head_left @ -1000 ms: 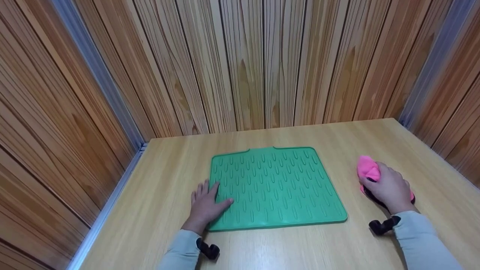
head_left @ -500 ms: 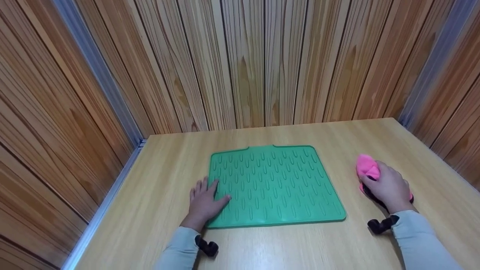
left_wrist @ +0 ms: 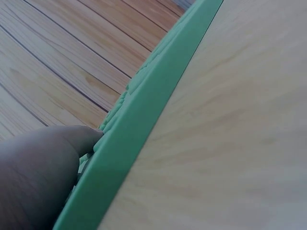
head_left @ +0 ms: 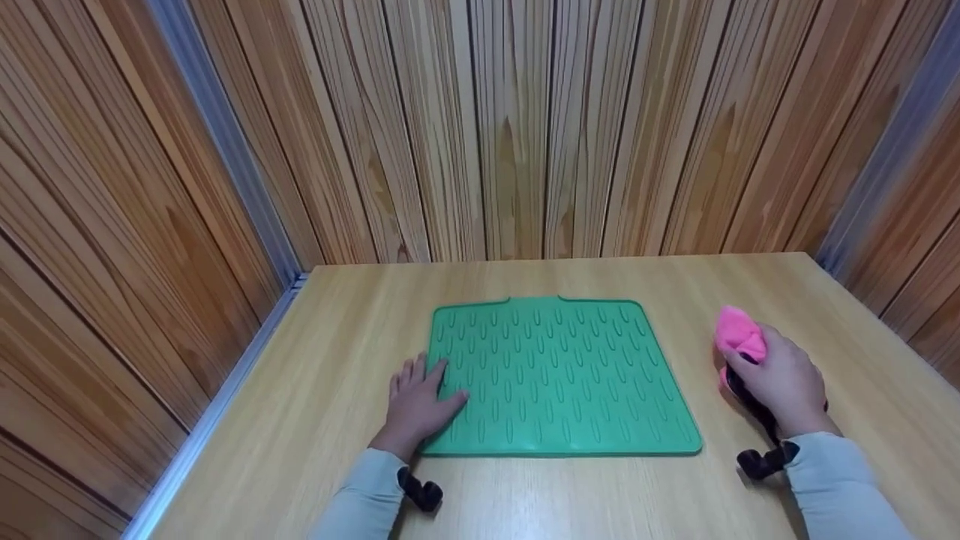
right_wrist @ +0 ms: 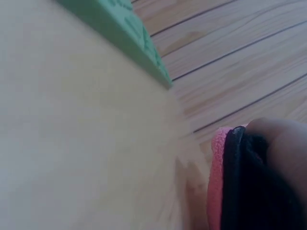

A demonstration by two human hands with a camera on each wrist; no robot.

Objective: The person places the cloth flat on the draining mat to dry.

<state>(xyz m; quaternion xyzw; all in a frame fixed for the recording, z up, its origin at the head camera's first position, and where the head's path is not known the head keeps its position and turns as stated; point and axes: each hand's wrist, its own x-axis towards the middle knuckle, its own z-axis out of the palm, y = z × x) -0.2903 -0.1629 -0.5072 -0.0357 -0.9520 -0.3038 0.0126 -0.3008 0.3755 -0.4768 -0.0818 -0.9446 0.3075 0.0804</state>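
Cloth [head_left: 739, 334] was gripped by the right hand [head_left: 787, 382], fingers curled; apart on its left the mat [head_left: 570, 390] was laid, its left edge touched by the nearer left hand [head_left: 420, 406], fingers straight.

Mat [head_left: 562, 382]: uniform green, patterned with elongated oval marks in staggered rows; the marks share the green of the base. Cloth [head_left: 739, 332]: bright pink with black sections (the right wrist view shows a pink band alongside the black). Worktop [head_left: 337, 337]: pale tan, faint wood grain. Wall [head_left: 510, 135]: brown planks, streaked grain, dark seams. Corner strip [head_left: 223, 135]: blue-grey. Sleeves [head_left: 844, 480]: plain pale grey-blue. Wrist cameras [head_left: 761, 463]: black.
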